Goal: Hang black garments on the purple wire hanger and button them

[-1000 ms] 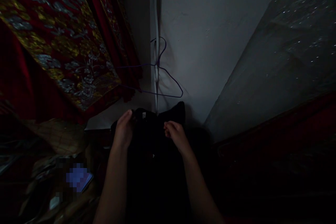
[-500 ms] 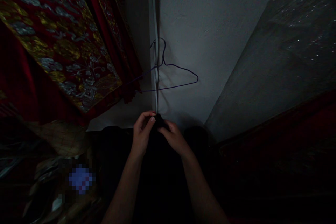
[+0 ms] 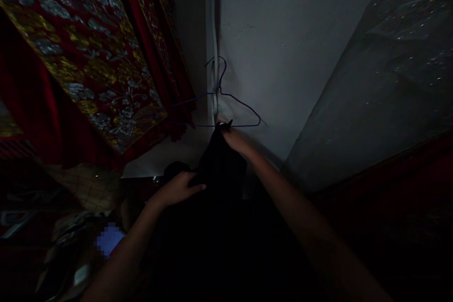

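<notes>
A black garment (image 3: 222, 165) is pulled up to a peak in front of me, and its lower part merges into the dark. My right hand (image 3: 235, 140) grips its top, just below the bottom bar of a purple wire hanger (image 3: 242, 103). The hanger hangs empty by its hook on a pale cord (image 3: 213, 19) along the wall. Lower and to the left, my left hand (image 3: 182, 186) holds the garment's side with the thumb laid over the cloth. Its other fingers are mostly hidden in the black fabric.
At the left hangs a red cloth embroidered in gold and silver (image 3: 102, 63). Clear plastic sheeting (image 3: 361, 89) slants down the right side, with dark red cloth (image 3: 421, 170) below. A pale checked cloth (image 3: 87, 186) and blurred clutter lie at lower left.
My right hand has risen with the garment's top toward the hanger. My left hand has moved apart from it, down and left. The black cloth is now stretched upward between them.
</notes>
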Motion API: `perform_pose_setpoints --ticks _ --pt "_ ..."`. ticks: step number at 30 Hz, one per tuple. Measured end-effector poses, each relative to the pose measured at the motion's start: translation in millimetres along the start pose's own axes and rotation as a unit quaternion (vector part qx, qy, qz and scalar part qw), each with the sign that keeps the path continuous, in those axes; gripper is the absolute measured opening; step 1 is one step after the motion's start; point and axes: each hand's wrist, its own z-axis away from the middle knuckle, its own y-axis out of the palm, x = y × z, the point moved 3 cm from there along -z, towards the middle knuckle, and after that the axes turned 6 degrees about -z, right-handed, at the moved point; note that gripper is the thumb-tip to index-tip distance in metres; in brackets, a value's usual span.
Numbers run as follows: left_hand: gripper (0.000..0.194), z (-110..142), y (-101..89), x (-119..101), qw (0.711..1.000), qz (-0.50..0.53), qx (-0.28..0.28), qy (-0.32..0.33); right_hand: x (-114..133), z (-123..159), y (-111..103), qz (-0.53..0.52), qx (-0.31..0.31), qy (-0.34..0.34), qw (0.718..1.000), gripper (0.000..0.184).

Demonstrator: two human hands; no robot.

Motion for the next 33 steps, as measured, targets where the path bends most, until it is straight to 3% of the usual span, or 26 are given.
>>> perform_pose_setpoints --ticks 3,7,9,13,17,22,25,28,31,33 --pt "0.036 12.0 -4.7 17.9 1.000 0.007 -0.003 -0.024 -21.3 -0.9 -8.8 0.035 -0.016 0.032 0.999 0.025" --pt "0.026 21.4 -12.2 46.5 0.996 0.016 -0.019 -0.086 -20.4 11.1 -54.3 0.069 -0.059 0.027 0.995 0.034" --pt "0.022 18.7 -26.5 49.5 0.995 -0.007 -0.061 -0.084 -12.7 16.8 -76.5 0.102 -0.076 0.023 0.992 0.034" --pt "0.027 3.3 -79.6 24.4 0.971 -0.101 -0.216 -0.005 3.2 23.7 -98.3 0.126 -0.085 0.020 0.988 0.036" --pt "0.028 -16.7 -124.4 -17.4 0.949 -0.126 -0.279 0.075 10.7 33.6 -90.2 0.104 -0.061 0.023 0.992 0.040" --pt "0.021 -47.7 -135.8 -64.6 0.923 -0.118 -0.332 0.151 11.4 55.0 -56.1 0.034 -0.029 0.029 0.999 0.038" --pt "0.040 -67.2 -135.3 -76.0 0.920 -0.121 -0.324 0.184 19.8 65.2 -50.0 0.033 -0.034 -0.020 0.999 0.029" --pt "0.030 -81.2 -139.5 -68.5 0.938 -0.116 -0.268 0.189 36.5 69.4 -69.8 0.076 -0.077 -0.112 0.988 0.028" --pt "0.027 -84.6 -150.8 -55.6 0.942 -0.120 -0.257 0.179 51.8 69.0 -113.0 0.132 -0.198 -0.204 0.950 0.044" --pt "0.027 -83.3 -159.6 -51.9 0.938 -0.129 -0.264 0.184 53.9 65.5 -146.7 0.142 -0.253 -0.199 0.936 0.050"
